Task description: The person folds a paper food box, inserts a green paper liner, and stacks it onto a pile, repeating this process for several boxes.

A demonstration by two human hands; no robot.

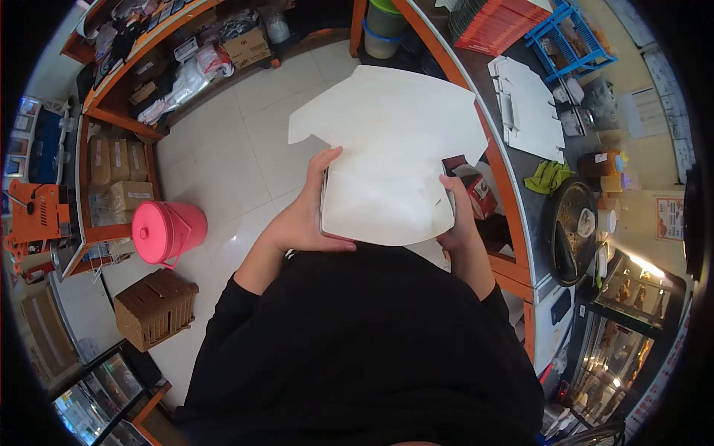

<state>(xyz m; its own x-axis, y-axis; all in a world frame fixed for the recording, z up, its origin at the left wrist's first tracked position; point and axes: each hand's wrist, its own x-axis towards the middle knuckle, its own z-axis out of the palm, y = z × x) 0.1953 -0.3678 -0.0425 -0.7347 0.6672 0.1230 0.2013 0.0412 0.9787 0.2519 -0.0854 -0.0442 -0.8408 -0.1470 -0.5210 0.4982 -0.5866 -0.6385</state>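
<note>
A white cardboard food box (pixel 387 197) is held in front of my body, its wide lid flap (pixel 394 104) spread out away from me. My left hand (pixel 301 212) grips the box's left side, with the thumb along the near edge and fingers at the far left corner. On the opposite side my right hand (pixel 461 212) closes around the right wall, its fingertips at the upper right corner. Whatever is inside or beneath the box is hidden.
Flat white box blanks (pixel 528 108) lie on the right counter, near a red stack of cartons (pixel 500 22) and a blue basket (pixel 571 39). A green cloth (pixel 548 177) and black round pan (pixel 564 256) sit closer. A pink bucket (pixel 167 230) and wicker basket (pixel 155 308) stand left.
</note>
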